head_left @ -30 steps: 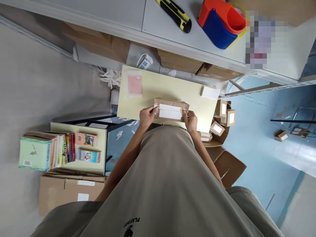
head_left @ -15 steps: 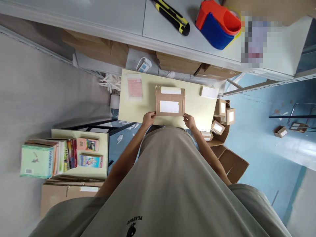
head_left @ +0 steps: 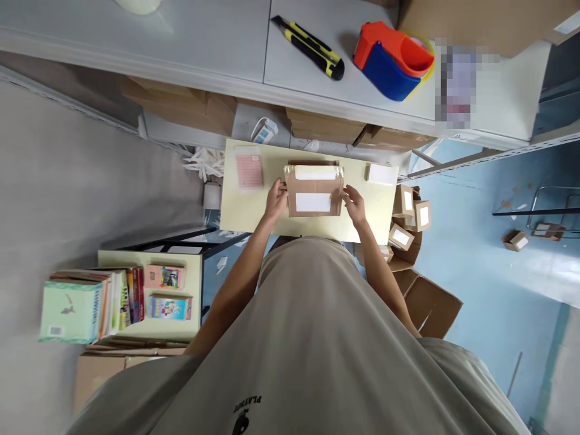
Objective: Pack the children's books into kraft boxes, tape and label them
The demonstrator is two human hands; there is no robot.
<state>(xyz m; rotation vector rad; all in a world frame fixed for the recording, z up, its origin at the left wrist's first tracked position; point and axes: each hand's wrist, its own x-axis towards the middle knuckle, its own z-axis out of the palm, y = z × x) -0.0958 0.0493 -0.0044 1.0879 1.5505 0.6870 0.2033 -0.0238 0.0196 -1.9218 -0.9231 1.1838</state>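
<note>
A brown cardboard box (head_left: 312, 187) with white labels and clear tape along its far edge is in front of me over the pale yellow table (head_left: 244, 211). My left hand (head_left: 276, 200) is at its left side, with the fingers bent against the cardboard. On the opposite side, my right hand (head_left: 354, 204) has its fingers curled at the right edge. The box is between both hands; the fingertips are partly hidden. A pink lined sheet (head_left: 249, 170) lies to the left of it, and a stack of white labels (head_left: 381, 174) to the right.
A shelf above the table holds a yellow-black utility knife (head_left: 312, 49) and a red-blue tape dispenser (head_left: 393, 60). Books (head_left: 72, 302) stand on a side table at left. Several small labelled boxes (head_left: 422, 215) and an open carton (head_left: 428, 302) are at right.
Both hands have moved from the box's near corners farther up along its sides. The box's taped far edge looks wider and a strip of cardboard shows behind it. The view has shifted slightly.
</note>
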